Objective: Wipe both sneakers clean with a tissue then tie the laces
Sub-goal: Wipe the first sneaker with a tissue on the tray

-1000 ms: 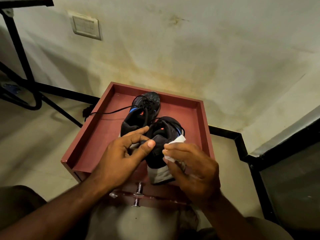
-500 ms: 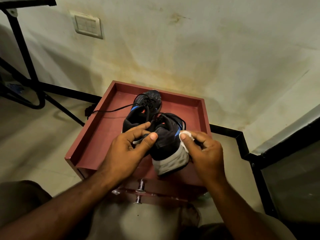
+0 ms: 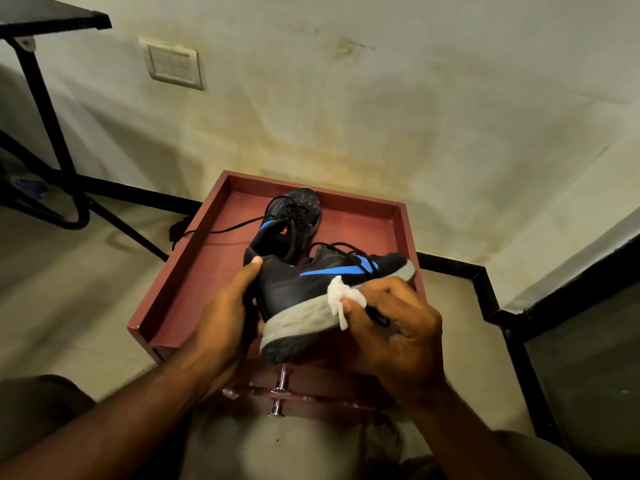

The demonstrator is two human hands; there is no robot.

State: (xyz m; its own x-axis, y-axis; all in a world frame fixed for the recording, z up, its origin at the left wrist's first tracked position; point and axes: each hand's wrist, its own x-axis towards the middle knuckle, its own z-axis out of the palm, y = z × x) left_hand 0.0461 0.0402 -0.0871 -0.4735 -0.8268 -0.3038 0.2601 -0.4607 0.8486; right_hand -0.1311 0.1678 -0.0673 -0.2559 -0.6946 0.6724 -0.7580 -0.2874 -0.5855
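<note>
A black sneaker with a blue swoosh [image 3: 311, 289] is gripped at the heel by the left hand [image 3: 225, 306]; a crumpled white tissue [image 3: 341, 299], pinched in the right hand [image 3: 398, 327], is pressed to its grey sole. Wiping appears underway; further strokes along the sole seem needed next.

The left hand [image 3: 221, 306] grips the near sneaker's [image 3: 311, 289] heel; the right hand [image 3: 398, 327] pinches a tissue [image 3: 341, 299], seemingly against its sole.

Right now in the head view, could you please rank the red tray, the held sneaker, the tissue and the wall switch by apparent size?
1. Red tray
2. Held sneaker
3. Wall switch, farther away, so unsure
4. Tissue
</note>
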